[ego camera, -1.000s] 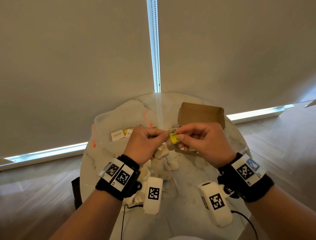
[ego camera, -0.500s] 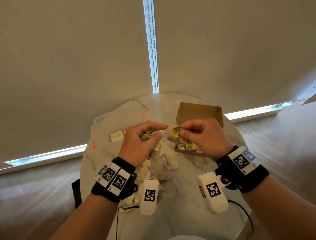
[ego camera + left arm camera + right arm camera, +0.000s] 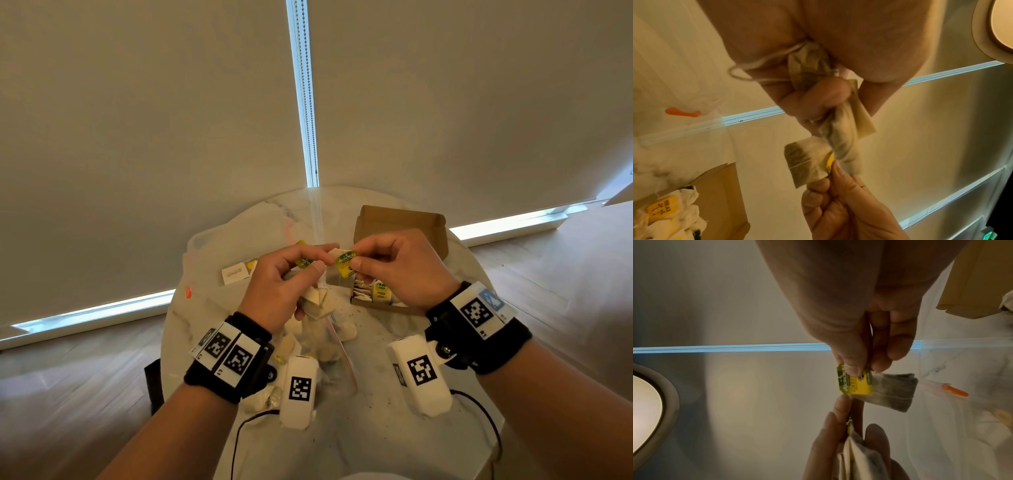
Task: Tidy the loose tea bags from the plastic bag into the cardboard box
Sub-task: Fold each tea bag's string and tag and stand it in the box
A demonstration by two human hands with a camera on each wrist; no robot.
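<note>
We judge the small grey paper tea bag with its yellow-green card tag (image 3: 346, 263), at the centre of the head view just above the open brown cardboard box (image 3: 400, 222), light, soft and easily torn, so the stiff tag is the best hold. Our right hand (image 3: 400, 267) pinches that tag between thumb and fingertip. Our left hand (image 3: 284, 284) grips a crumpled bunch of beige tea bags (image 3: 842, 129), above the clear plastic bag (image 3: 329, 356).

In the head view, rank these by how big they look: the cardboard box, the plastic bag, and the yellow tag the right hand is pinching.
Largest to smallest:
1. plastic bag, though it is see-through and its edges are hard to trace
2. cardboard box, partly hidden behind the right hand
3. yellow tag
</note>
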